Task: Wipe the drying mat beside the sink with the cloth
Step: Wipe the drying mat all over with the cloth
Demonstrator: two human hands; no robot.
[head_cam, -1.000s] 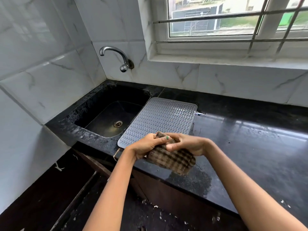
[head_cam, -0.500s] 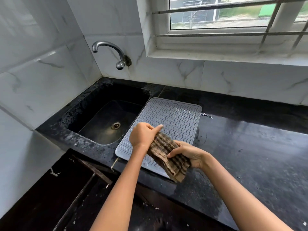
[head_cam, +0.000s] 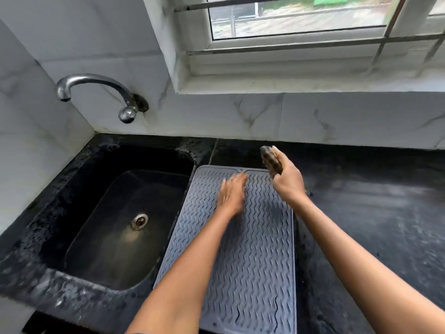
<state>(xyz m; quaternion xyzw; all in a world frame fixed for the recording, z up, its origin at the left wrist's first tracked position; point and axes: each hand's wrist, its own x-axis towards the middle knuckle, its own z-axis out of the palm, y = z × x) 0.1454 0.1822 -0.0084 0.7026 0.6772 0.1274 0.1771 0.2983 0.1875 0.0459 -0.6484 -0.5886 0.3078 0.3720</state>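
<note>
White marble-tile walls (head_cam: 337, 116); barred window (head_cam: 301, 20); daylight.

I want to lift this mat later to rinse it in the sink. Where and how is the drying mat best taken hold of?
Judging by its pose, take the drying mat by its raised rim at the far right corner, beside the right hand gripping the cloth. It lies flat on the counter, so pinch the thin edge from the right and peel upward; the left hand is over its far part.

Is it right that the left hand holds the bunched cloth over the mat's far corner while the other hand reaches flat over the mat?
Not quite: the head view shows the right hand gripping the cloth, and the left hand reaching flat over the mat.
</note>
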